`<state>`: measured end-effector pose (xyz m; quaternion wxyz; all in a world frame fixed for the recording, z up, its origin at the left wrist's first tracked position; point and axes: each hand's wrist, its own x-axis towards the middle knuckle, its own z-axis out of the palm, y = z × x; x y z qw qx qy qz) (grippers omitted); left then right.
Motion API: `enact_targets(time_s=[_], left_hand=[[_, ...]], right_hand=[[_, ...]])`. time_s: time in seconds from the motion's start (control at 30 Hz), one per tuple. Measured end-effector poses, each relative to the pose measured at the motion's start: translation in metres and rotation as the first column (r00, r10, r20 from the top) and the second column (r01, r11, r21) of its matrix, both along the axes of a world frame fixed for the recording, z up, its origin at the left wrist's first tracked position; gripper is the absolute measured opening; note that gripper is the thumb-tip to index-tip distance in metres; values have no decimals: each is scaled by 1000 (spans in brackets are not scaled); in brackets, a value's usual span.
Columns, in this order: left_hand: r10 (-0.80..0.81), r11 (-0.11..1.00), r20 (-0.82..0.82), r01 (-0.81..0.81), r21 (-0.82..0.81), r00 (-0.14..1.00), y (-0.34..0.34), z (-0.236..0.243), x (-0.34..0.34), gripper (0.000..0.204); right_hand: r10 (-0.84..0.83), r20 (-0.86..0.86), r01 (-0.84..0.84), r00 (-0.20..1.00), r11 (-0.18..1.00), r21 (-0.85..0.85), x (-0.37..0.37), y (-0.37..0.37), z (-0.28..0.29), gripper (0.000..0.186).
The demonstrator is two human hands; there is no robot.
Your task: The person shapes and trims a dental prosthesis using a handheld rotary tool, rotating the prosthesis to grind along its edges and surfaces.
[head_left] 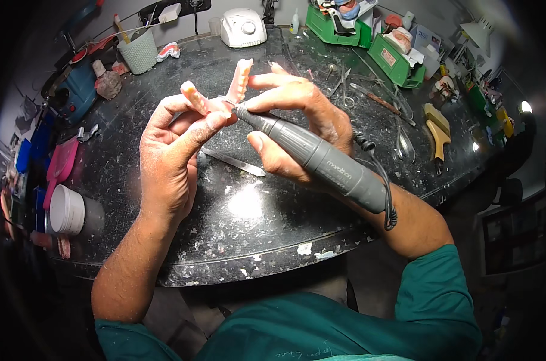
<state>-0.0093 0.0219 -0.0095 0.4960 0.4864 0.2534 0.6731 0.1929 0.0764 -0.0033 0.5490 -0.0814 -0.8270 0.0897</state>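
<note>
My left hand point(169, 141) is closed on a pink partial denture point(241, 82), pinching its middle between thumb and fingers. Two arms of the denture rise in a V, with pale teeth along them. In my right hand point(312, 108) lies a dark grey rotary handpiece point(327, 162), its narrow nose pointing left at the denture's middle, close to my left fingertips. Whether the bur touches the denture cannot be made out. A coiled black cord point(388, 210) hangs by the handpiece's rear end. On the bench below my hands lies a slim metal instrument point(234, 161).
A dusty black bench point(273, 240) curves around me. Green bins point(396, 63) and a white control box point(244, 29) stand at the back. Hand tools, a wood-handled knife point(384, 102) and a brush point(438, 132) lie right. Left are a white tub point(67, 209) and a textured cup point(139, 54).
</note>
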Motion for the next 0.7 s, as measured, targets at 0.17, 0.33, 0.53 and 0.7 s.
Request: enact_targets(time_s=[0.17,0.33,0.53,0.7], left_hand=[[6,1000,-3,-6,-13,1000,-1,1,1,19],[19,997,-28,-17,69,999,0,0,2,19],[78,991,-71,-70,112,994,0,-4,2,20],[69,992,-69,-61,110,995,-1,-2,4,19]], right_hand=[[-13,-41,14,999,1000,14,-3,2,-4,40],[33,-22,-33,999,999,0,-3,1,-2,38],[40,-7,-40,999,999,6,-6,-1,-3,39],[66,-30,-66,997,998,-2,-4,0,-1,42]])
